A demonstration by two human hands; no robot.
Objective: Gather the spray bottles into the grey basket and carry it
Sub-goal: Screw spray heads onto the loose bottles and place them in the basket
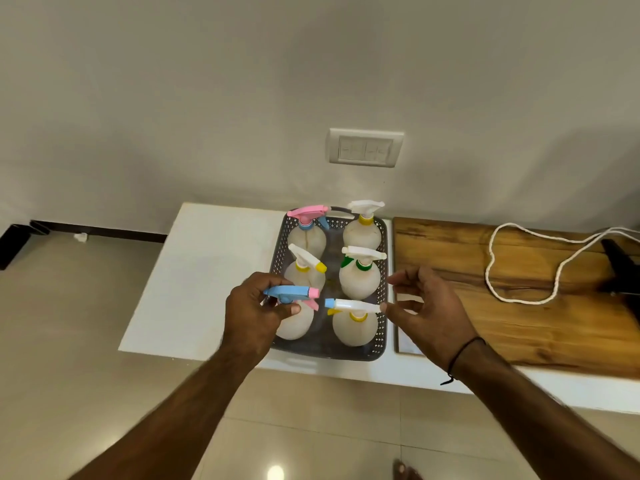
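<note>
**Six spray bottles upright in the grey basket, both hands at the near pair**

The grey basket (380,344) sits on the white desk (207,271), its right side just beside a wooden board (519,306) that lies further right on the same surface; six pale spray bottles stand upright inside it in two columns of three. At the far end stand the pink-headed bottle (306,233) on the left and the white-headed bottle with a yellow collar (363,230) on the right; in the middle row stand the bottle with a yellow nozzle tip (304,268) and the bottle with a green collar (358,277); nearest the person stand the blue-headed bottle (294,320) on the left and the bottle with a blue nozzle tip (354,323) on the right.

The left hand (254,306) closes around the blue spray head, thumb below and fingers curled over it; its grip holds that bottle's head. The right hand (433,306) is at the basket's right edge, fingers spread in a wide grip, with one fingertip at the back end of the near right bottle's white trigger head; it is closed on nothing.

A white cord (519,268) loops across the wooden board; a white switch plate (365,147) is set in the wall behind the basket; pale tiled floor (86,341) shows below the desk.
</note>
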